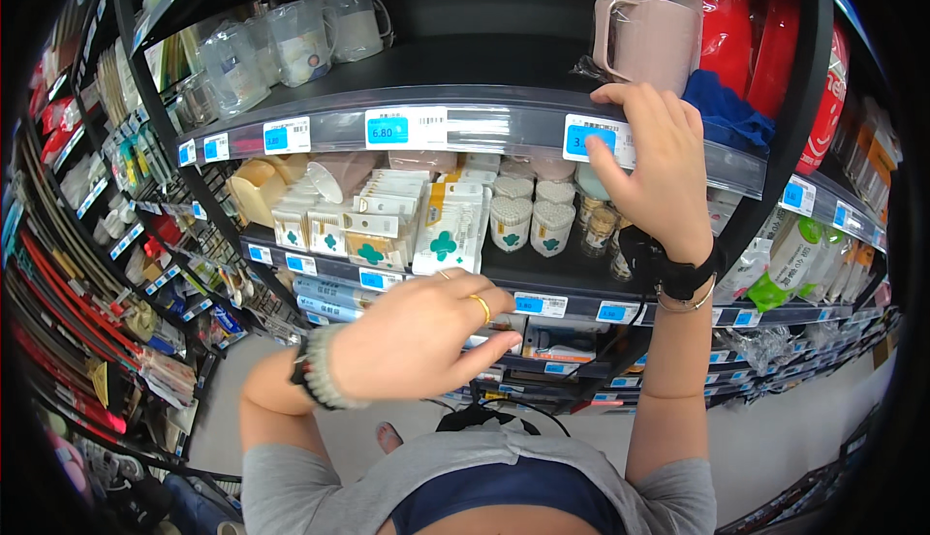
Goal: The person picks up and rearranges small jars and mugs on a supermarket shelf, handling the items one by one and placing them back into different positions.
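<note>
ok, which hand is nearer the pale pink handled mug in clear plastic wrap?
Right. The right hand is just below the mug, at the upper shelf's edge; the left hand is farther off, lower and to the left, near the lower shelf's edge.

The mug is pale pink, the cloth deep blue. The shelf is black, its labels white with bright blue panels. The packets are white with green clover shapes (the tubs repeat that same motif). The ring is gold, the wristband black, the beaded bracelet whitish, the sleeves grey, the garment navy.
</note>
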Demonstrator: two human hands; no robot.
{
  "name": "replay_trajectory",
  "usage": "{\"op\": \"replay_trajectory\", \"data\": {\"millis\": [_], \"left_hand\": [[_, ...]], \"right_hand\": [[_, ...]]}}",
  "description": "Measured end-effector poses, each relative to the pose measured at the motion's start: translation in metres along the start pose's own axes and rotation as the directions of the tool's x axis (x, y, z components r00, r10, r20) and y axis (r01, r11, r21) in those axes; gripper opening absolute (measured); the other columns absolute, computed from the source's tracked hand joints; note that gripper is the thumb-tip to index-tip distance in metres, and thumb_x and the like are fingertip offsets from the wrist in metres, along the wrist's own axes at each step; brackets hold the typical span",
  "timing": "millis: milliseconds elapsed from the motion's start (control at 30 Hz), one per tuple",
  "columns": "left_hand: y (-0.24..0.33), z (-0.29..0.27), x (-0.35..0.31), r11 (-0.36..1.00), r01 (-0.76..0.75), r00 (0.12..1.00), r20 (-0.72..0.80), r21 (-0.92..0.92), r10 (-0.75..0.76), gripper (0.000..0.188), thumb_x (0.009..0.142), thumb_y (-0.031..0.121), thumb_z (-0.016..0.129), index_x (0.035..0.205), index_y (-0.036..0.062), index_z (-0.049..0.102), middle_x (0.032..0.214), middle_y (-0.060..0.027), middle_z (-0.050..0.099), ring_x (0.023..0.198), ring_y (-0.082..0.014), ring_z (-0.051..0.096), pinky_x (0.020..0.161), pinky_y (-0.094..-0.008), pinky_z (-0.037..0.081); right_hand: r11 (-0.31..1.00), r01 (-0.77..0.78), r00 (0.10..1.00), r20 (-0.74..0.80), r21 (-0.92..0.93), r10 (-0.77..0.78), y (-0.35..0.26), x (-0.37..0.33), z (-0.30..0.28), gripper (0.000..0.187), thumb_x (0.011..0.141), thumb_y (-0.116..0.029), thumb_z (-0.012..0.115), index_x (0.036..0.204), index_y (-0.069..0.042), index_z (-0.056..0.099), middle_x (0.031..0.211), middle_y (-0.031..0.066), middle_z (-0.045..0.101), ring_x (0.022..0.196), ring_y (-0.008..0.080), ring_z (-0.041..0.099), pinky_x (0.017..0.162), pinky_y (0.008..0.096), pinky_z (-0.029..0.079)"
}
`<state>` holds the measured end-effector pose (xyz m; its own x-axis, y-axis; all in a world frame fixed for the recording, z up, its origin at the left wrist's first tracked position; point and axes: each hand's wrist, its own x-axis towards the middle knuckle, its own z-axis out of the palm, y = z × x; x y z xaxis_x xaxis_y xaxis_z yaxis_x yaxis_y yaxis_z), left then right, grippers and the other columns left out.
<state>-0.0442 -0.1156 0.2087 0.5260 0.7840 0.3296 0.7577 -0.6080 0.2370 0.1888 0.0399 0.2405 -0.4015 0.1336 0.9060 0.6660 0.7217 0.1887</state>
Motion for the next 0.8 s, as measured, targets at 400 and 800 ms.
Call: {"op": "replay_trajectory", "data": {"millis": [400, 800], "left_hand": [[-0.182, 0.044, 0.079, 0.944, 0.307, 0.87, -0.438, 0.121, -0.227, 0.032, 0.09, 0.029, 0.069, 0.108, 0.0026, 0.071, 0.105, -0.0214, 0.071, 0.099, -0.0392, 0.067, 0.087, -0.0443, 0.053], [-0.24, 0.049, 0.158, 0.919, 0.184, 0.922, -0.386, 0.348, -0.038, 0.04, 0.095, 0.036, 0.058, 0.122, 0.0069, 0.066, 0.127, -0.0162, 0.065, 0.117, -0.0342, 0.06, 0.1, -0.0469, 0.047]], "right_hand": [[0.999, 0.027, 1.0, 0.002, 0.018, -0.027, -0.001, 0.001, 0.002, 0.053, 0.067, -0.027, 0.084, 0.112, -0.007, 0.063, 0.107, 0.0066, 0.064, 0.099, 0.0262, 0.059, 0.09, 0.0371, 0.041], [1.0, 0.0, 0.999, 0.035, -0.017, 0.0, -0.003, 0.002, -0.002, 0.049, 0.069, -0.023, 0.08, 0.112, -0.008, 0.062, 0.102, 0.0066, 0.062, 0.097, 0.026, 0.058, 0.089, 0.0372, 0.04]]}}
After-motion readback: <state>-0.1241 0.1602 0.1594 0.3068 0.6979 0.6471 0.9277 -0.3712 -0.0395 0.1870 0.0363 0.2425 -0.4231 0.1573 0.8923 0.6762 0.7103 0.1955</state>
